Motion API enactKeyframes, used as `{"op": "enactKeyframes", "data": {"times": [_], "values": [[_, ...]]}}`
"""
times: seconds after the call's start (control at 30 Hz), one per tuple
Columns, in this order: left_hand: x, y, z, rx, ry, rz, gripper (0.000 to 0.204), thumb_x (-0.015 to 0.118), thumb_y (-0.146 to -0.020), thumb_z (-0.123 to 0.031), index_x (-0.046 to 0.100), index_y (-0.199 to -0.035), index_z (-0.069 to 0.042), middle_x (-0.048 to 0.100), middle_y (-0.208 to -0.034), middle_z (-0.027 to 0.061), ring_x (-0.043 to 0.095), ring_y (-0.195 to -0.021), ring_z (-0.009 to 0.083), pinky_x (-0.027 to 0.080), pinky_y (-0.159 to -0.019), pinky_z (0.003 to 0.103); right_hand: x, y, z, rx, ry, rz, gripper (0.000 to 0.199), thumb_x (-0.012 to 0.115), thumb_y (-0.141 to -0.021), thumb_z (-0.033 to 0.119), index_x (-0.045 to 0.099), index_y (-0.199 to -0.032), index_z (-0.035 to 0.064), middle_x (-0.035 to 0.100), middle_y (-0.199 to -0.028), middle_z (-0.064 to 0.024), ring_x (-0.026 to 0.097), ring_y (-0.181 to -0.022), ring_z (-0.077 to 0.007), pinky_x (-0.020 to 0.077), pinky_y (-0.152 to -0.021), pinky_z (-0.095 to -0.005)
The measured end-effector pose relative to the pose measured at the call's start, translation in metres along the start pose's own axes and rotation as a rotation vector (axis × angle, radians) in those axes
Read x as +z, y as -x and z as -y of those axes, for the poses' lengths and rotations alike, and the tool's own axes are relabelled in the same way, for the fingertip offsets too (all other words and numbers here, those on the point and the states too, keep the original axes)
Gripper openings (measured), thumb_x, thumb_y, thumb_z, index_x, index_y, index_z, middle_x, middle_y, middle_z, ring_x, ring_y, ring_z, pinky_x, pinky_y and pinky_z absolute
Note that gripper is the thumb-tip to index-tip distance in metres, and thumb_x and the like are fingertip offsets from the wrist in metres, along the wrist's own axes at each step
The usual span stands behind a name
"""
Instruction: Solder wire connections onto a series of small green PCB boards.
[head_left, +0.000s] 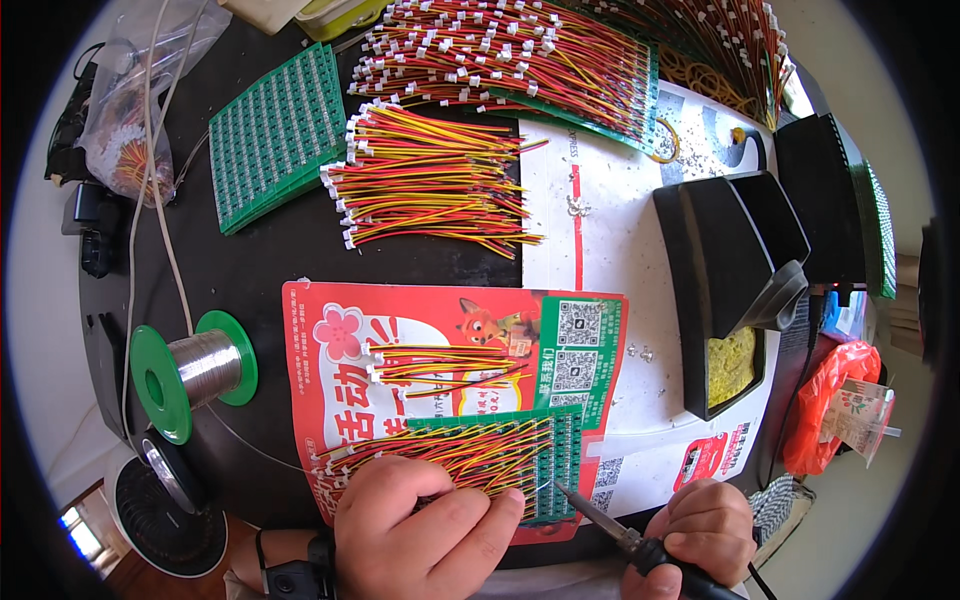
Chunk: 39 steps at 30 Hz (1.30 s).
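In my right hand (700, 530) is a soldering iron (605, 520), gripped by its black handle. Its tip points left, close to the right part of a green circuit board (563, 450). Many red, yellow and black leads with white connectors (470, 455) lie across that board. My left hand (430, 530) rests over these leads, fingers closed, with a thin strand of solder wire (544, 486) showing by the fingertips near the iron's tip. The strand runs back under the hand toward a green spool of solder wire (205, 365). My palm hides part of the board.
Loose leads (440, 367) lie on the red printed sheet (310, 330) beyond the board. Farther off are a lead bundle (435, 185), stacked green boards (275, 135) and a wired board pile (510, 60). At right stands a black iron holder (690, 290) with yellow sponge (732, 370).
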<state>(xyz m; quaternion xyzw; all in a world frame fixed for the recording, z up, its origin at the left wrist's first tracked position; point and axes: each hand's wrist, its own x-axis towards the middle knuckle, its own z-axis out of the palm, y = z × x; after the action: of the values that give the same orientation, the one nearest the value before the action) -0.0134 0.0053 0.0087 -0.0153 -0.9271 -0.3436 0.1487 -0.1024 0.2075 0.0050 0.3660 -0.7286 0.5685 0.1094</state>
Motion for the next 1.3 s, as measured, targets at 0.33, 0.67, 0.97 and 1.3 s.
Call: {"op": "enactKeyframes", "data": {"times": [0.33, 0.67, 0.97, 1.3], "values": [[0.0003, -0.0008, -0.0016, -0.004, -0.003, 0.007, 0.021, 0.078, -0.065, -0.001, 0.074, -0.086, 0.0, 0.062, -0.08, 0.0052, 0.056, -0.074, 0.0248, 0.045, -0.062, 0.034, -0.0014, 0.0007, 0.0001, 0.025, -0.004, 0.023, 0.024, 0.068, -0.084, 0.013, 0.056, -0.079, -0.0063, 0.052, -0.057, -0.0098, 0.049, -0.044, -0.0191, 0.0378, -0.038, -0.0318], [0.0005, 0.0004, -0.0005, 0.014, -0.015, 0.011, 0.022, 0.079, -0.066, -0.004, 0.075, -0.088, -0.002, 0.062, -0.08, 0.0035, 0.056, -0.074, 0.0237, 0.044, -0.062, 0.035, -0.0008, 0.0, 0.0001, 0.02, -0.005, 0.034, 0.022, 0.068, -0.084, 0.012, 0.056, -0.079, -0.0065, 0.051, -0.056, -0.0094, 0.048, -0.044, -0.0184, 0.0382, -0.038, -0.0314], [-0.0001, -0.0005, -0.0009, 0.003, -0.015, 0.012, 0.021, 0.08, -0.065, -0.005, 0.075, -0.086, -0.003, 0.062, -0.079, 0.0025, 0.056, -0.075, 0.0232, 0.043, -0.062, 0.036, -0.0032, -0.0025, 0.0016, 0.036, -0.008, 0.076, 0.021, 0.067, -0.084, 0.011, 0.057, -0.08, -0.007, 0.053, -0.058, -0.0098, 0.049, -0.045, -0.0186, 0.0397, -0.04, -0.0313], [0.0012, -0.001, -0.0012, 0.001, 0.01, -0.014, 0.02, 0.08, -0.065, -0.005, 0.075, -0.084, -0.002, 0.063, -0.08, 0.0033, 0.056, -0.075, 0.0239, 0.044, -0.062, 0.036, -0.0051, 0.0, 0.0003, 0.02, -0.033, 0.064, 0.021, 0.067, -0.084, 0.012, 0.057, -0.081, -0.0062, 0.052, -0.059, -0.0093, 0.049, -0.046, -0.019, 0.0393, -0.04, -0.032]]}}
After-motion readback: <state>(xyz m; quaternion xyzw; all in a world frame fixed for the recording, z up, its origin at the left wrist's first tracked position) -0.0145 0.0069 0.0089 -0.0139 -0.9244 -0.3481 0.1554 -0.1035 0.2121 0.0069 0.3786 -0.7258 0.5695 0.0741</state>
